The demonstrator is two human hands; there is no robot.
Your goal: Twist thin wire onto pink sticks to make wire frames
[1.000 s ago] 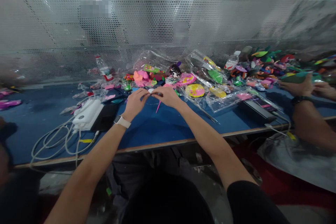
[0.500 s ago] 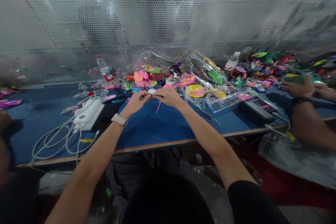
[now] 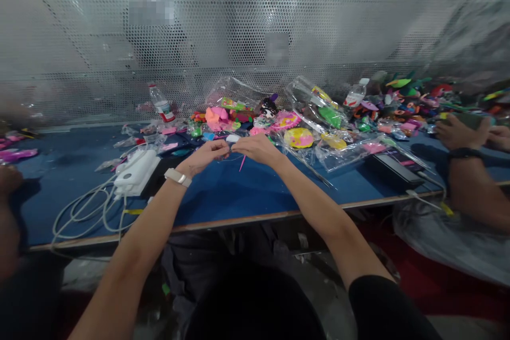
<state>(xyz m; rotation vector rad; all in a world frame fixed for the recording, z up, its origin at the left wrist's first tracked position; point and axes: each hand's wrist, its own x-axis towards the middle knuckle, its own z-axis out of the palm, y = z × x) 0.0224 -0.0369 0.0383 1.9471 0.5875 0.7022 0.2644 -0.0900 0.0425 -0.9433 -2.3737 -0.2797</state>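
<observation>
My left hand [image 3: 207, 154] and my right hand [image 3: 258, 147] meet over the blue table [image 3: 247, 191], fingers pinched together. Between them I hold a small white piece [image 3: 232, 138] and a thin clear wire or bag edge that is hard to make out. A thin pink stick [image 3: 241, 163] hangs down from my right hand's fingers toward the table. A white watch is on my left wrist. Just beyond my hands lies a heap of colourful toys in clear bags [image 3: 287, 122].
A white power bank with looped cables [image 3: 137, 176] and a dark pad lie at the left. A plastic bottle [image 3: 161, 103] stands by the perforated metal screen [image 3: 255, 42]. A black box [image 3: 392, 167] lies right. A co-worker's arm [image 3: 464, 170] rests at the right edge; another person sits behind the screen.
My hands stay pinched together and have barely shifted; the left wrist has dropped a little lower. The co-worker's hand at the right has moved slightly.
</observation>
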